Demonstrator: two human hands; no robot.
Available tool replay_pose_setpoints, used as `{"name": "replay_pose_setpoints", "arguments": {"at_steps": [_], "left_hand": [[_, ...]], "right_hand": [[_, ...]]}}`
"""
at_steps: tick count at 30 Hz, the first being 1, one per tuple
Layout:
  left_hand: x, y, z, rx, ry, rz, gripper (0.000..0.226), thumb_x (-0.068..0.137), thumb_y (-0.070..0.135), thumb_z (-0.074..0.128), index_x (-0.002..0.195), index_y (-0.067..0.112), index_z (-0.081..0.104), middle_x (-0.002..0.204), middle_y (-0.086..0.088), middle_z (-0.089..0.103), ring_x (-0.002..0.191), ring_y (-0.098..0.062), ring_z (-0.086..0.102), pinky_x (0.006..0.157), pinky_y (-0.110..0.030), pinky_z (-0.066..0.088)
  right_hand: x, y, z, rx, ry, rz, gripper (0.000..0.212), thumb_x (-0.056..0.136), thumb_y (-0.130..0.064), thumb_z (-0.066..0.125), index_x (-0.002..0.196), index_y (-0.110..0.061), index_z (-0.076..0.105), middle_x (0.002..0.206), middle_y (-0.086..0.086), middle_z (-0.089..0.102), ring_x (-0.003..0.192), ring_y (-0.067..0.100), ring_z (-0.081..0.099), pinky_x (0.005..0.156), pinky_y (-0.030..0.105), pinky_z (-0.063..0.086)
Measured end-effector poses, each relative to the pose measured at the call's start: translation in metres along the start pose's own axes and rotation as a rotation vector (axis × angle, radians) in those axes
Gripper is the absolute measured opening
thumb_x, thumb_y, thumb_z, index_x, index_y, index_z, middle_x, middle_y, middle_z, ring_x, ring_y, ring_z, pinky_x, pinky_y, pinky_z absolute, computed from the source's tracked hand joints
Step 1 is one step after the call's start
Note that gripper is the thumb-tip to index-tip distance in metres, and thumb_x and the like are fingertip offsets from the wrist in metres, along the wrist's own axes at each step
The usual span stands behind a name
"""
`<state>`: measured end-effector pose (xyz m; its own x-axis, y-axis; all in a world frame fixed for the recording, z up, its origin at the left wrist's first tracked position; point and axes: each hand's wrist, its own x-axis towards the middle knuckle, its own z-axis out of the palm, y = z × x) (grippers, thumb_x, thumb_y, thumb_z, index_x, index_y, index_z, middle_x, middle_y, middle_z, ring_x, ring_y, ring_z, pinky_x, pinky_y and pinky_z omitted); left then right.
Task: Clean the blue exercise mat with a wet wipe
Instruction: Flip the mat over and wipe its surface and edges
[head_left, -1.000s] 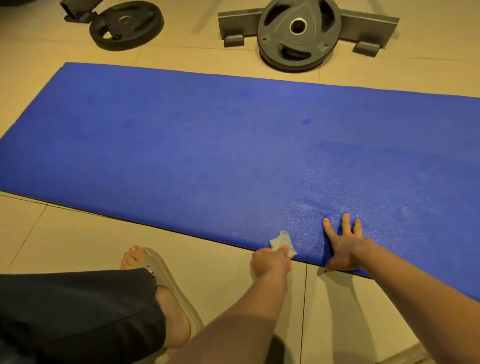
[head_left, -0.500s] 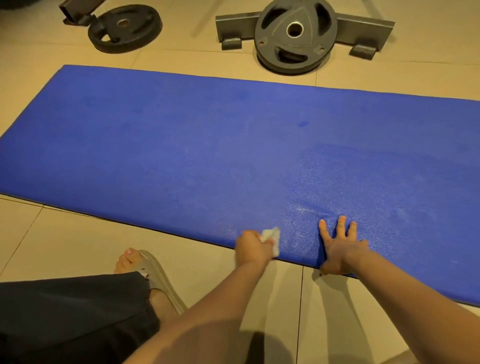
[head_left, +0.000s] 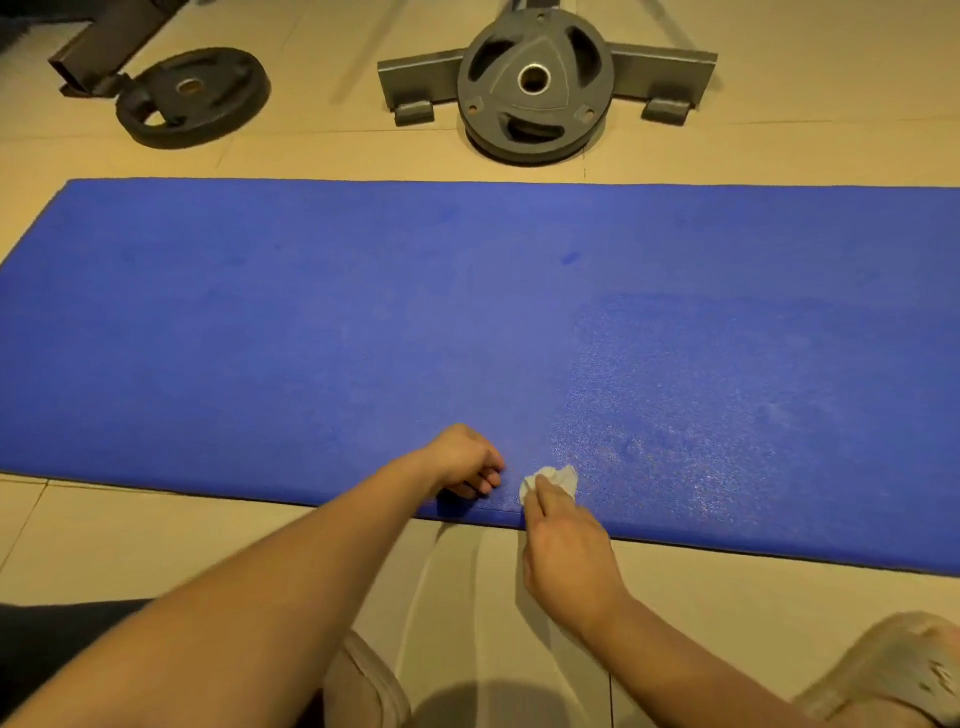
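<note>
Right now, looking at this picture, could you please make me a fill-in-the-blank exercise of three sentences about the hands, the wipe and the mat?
1. The right hand pinches a crumpled white ____ in its fingers.
2. The left hand, fingers curled, rests on the ____ mat.
3. Beyond the mat's far edge, ____ weight plates are on the tiled floor.
Missing words: wipe; blue; two.
</note>
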<state>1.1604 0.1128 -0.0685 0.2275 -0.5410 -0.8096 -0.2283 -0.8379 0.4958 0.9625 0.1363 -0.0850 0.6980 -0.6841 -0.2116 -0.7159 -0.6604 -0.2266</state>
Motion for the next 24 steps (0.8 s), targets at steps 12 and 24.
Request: {"name": "replay_pose_setpoints", "arguments": {"at_steps": [12, 24], "left_hand": [[0.021, -0.052, -0.102, 1.343, 0.095, 0.189, 0.156, 0.059, 0.063, 0.091, 0.159, 0.024, -0.022, 0.167, -0.018, -0.021, 0.156, -0.038, -0.011, 0.124, -0.054, 0.020], [0.032, -0.064, -0.096, 1.283, 0.146, 0.232, 0.160, 0.057, 0.060, 0.093, 0.159, 0.025, -0.025, 0.165, -0.019, -0.028, 0.155, -0.041, -0.016, 0.123, -0.056, 0.024]], "right_hand": [[0.006, -0.001, 0.035, 0.013, 0.063, 0.228, 0.072, 0.081, -0.015, 0.071, 0.145, 0.006, 0.047, 0.152, 0.025, 0.043, 0.144, 0.040, 0.039, 0.114, 0.051, 0.040], [0.047, -0.105, 0.045, 0.093, -0.013, 0.049, 0.079, 0.078, -0.004, 0.063, 0.151, 0.006, 0.036, 0.160, 0.026, 0.030, 0.149, 0.042, 0.026, 0.117, 0.049, 0.036]]}}
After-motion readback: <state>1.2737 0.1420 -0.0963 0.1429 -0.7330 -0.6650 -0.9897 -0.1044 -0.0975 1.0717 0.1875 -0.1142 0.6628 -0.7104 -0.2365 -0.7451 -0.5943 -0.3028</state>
